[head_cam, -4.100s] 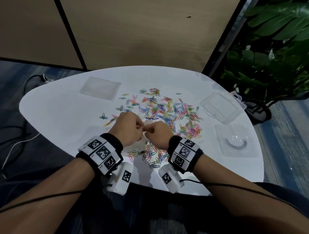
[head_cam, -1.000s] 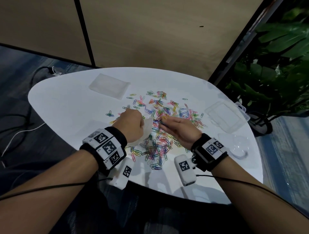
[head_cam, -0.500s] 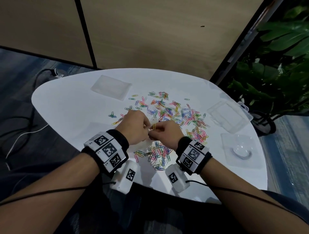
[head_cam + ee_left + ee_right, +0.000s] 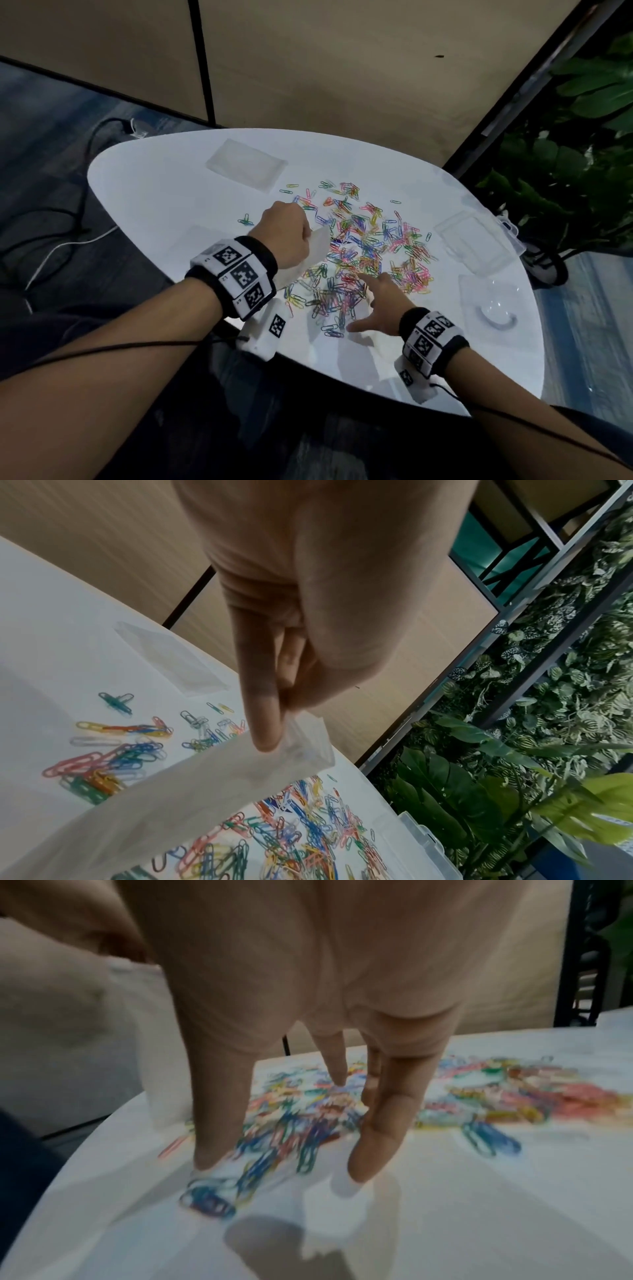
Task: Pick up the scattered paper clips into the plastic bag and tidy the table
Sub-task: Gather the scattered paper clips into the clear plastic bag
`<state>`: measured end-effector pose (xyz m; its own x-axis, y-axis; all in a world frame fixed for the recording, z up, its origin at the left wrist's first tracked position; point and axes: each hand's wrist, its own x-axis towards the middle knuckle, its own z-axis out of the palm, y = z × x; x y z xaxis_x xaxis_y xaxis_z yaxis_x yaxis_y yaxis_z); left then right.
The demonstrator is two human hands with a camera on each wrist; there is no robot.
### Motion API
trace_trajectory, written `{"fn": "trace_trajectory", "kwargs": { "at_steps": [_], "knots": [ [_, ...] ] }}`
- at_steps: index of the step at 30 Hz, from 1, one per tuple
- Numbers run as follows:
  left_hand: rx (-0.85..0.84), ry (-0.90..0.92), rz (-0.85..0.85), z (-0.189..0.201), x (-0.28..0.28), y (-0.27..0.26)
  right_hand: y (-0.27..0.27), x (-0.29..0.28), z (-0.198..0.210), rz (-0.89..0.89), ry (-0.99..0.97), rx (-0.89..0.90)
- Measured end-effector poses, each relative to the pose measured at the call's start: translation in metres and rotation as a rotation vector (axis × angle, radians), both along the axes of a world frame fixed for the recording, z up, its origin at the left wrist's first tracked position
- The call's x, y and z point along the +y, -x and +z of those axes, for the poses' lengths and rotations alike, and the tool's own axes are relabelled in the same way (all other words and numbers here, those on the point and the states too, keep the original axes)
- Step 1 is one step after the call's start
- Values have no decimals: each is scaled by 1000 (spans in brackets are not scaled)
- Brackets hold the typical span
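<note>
Paper clips heaped mid-counter, bag held at their left edge

Paper clips (image 4: 363, 253) in many colours lie scattered in a broad heap on the white counter (image 4: 164, 192), and every place below is told from that heap. Far to its left, off the counter, cables (image 4: 68, 219) trail over the dark floor. Up and to the left of the heap a flat clear plastic lid (image 4: 245, 166) lies alone. At the heap's left edge the left hand (image 4: 284, 236) has its grip grasping the plastic bag (image 4: 310, 255): the left wrist view shows a finger and thumb pinching the bag's top edge (image 4: 304, 739), the bag hanging down toward the counter. A few stray clips (image 4: 245, 220) lie just left of that hand. At the heap's near edge the right hand (image 4: 380, 305) has its grip released, fingers spread and straight, tips down among the clips; the right wrist view is blurred. To the right of the heap sit a clear plastic box (image 4: 479, 246) and, nearer, a clear tray (image 4: 496, 308). Further right, beyond the counter, stand green plants (image 4: 565, 164)
</note>
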<state>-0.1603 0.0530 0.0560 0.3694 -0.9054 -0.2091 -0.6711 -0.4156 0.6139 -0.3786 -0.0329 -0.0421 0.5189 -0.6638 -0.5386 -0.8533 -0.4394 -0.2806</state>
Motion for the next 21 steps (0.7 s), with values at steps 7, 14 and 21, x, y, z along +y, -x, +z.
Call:
{"fn": "trace_trajectory", "kwargs": {
  "at_steps": [7,14,21],
  "knots": [
    [-27,-18,-21,0,2,-1,-12,26,-26,18,118,-103],
    [-51,-53,-38,0,1,-3,-34,13,-29,57,254,-186],
    [-83,-74,-66,-2,-3,-1,-17,-25,-6,-351,29,-351]
  ]
}}
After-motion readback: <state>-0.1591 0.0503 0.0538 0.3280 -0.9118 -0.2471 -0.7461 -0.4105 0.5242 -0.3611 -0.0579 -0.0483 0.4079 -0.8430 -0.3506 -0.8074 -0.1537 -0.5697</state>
